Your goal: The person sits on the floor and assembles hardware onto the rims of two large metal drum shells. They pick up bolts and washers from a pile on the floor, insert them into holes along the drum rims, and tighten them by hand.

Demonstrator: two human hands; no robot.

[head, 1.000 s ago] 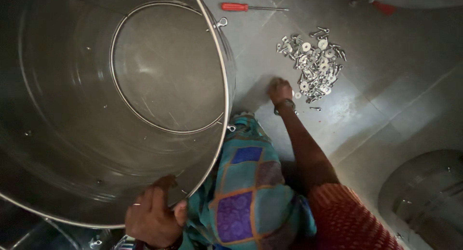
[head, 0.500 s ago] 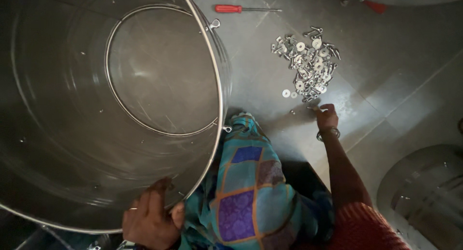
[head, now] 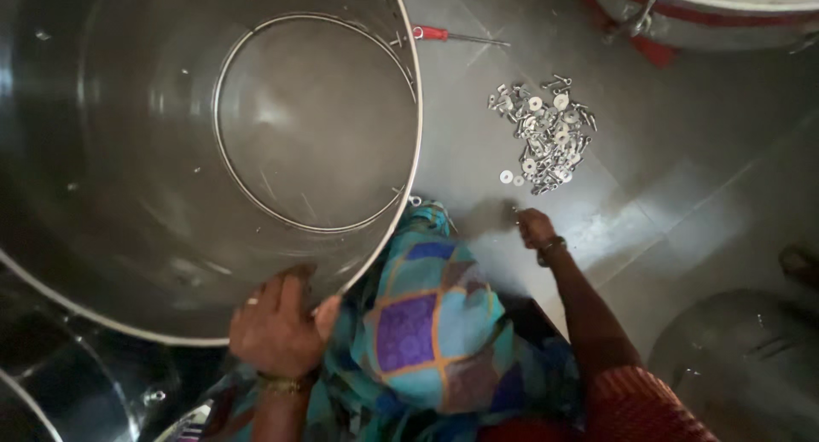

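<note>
Big steel drum (head: 128,152), shiny, lying on its side with the open mouth toward the camera; a ring seam shows inside near the base, plus a few small rivet holes in the wall. It fills the upper left of the view, rim against the person's knee.

Count: 1 drum in hand, parts of 2 more vessels at the lower left and lower right edges, 1 red-handled screwdriver (head: 456,37) on the floor (head: 682,203), 1 pile of small fasteners (head: 546,130), washers and bolts, too many to count.

Left hand (head: 277,322): grip closed over the drum's lower rim, fingers inside, thumb outside.

Right hand (head: 533,227): down at the floor just below the fasteners, fingers pinched together; blurred, so I cannot tell whether it holds anything.
</note>
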